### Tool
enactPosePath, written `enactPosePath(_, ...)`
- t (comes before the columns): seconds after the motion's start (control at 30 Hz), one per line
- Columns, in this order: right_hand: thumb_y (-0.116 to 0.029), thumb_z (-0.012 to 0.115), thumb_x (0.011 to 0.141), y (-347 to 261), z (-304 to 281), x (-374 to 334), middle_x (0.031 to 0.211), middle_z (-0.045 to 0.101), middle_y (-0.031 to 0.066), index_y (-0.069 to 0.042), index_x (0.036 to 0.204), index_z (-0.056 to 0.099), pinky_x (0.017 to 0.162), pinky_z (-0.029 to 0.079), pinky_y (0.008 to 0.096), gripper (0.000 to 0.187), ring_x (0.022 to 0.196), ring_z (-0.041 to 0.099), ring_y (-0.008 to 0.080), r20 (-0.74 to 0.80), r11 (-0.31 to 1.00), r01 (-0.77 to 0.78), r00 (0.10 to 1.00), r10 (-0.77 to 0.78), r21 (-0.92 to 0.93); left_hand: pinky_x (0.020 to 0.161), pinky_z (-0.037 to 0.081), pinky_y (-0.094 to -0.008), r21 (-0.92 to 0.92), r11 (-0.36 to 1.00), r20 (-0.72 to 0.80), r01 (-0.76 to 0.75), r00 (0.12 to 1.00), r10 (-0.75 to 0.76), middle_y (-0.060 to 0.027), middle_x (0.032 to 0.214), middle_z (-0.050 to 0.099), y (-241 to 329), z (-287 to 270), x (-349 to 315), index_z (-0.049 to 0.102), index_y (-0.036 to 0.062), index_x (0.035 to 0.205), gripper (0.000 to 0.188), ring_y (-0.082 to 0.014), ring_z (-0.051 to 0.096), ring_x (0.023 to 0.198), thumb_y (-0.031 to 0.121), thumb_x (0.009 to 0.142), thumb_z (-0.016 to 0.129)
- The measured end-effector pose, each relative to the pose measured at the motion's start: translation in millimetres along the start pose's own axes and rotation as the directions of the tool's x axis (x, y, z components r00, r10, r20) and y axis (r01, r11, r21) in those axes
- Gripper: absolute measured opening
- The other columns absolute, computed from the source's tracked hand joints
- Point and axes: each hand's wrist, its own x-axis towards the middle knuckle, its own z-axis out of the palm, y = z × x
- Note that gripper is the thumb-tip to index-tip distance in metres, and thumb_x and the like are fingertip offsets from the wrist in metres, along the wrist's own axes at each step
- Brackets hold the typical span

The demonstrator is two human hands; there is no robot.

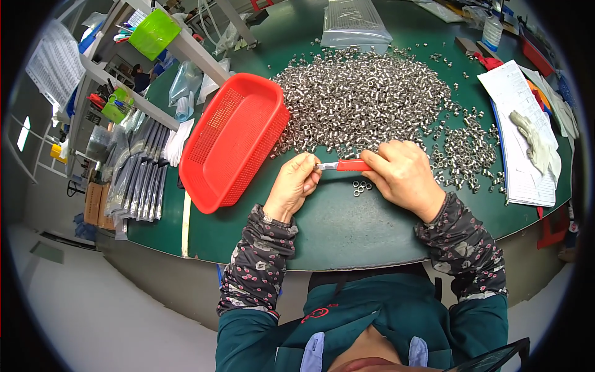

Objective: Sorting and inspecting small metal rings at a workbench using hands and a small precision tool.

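Observation:
My right hand [406,177] is closed around the red handle of a knife-like tool [353,165], its short metal blade pointing left. At the blade's tip my left hand [294,181] pinches a small metal part, mostly hidden by the fingers; it looks like one of the rings. Behind both hands spreads a large heap of small shiny metal rings [365,99]. A few loose rings [361,188] lie on the green table just below the tool. To the left of my left hand stands a red perforated plastic basket [229,147], with no parts visible in it.
A smaller scatter of rings [468,152] lies right of my right hand. Beyond it are papers on a blue-edged board [514,133] with a white glove [533,144]. Plastic bags [355,25] lie behind the heap. Wrapped dark packs [139,177] and a metal frame [195,53] stand at left.

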Motion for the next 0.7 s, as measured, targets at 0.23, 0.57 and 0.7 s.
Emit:
enactPosePath(0.23,-0.020,0.071,0.071,3,-5,1,0.072,0.048,0.0027,-0.010,0.095,0.061,0.061,0.038,0.0341,0.027,0.068,0.050,0.0206,0.019,0.999,0.030,0.999,-0.030,-0.032,0.040,0.026,-0.0157,-0.012,0.995,0.087,0.098,0.991,-0.097,0.0015,0.064,0.052,4,-5,0,0.055,0.0050,0.083,0.025,-0.0016,0.036,0.045,0.026,0.096,0.052)
enactPosePath(0.57,-0.017,0.066,0.071,5,-10,8,0.071,0.046,0.0008,-0.009,0.090,0.060,0.062,0.036,0.0320,0.021,0.071,0.049,0.0165,-0.047,0.981,0.140,0.988,-0.148,-0.137,0.039,0.025,-0.0146,0.112,0.967,0.074,0.229,0.968,-0.238,0.0017,0.063,0.047,11,-2,-2,0.054,0.0058,0.078,0.026,-0.0006,0.031,0.044,0.025,0.096,0.051)
enactPosePath(0.7,-0.015,0.061,0.072,4,-12,8,0.072,0.045,-0.0004,-0.009,0.091,0.061,0.062,0.036,0.0307,0.020,0.070,0.049,0.0149,-0.082,0.955,0.182,0.975,-0.206,-0.232,0.039,0.025,-0.0139,0.166,0.957,0.106,0.237,0.961,-0.256,0.0022,0.064,0.048,11,-2,-1,0.053,0.0065,0.077,0.026,-0.0002,0.031,0.044,0.025,0.095,0.052)
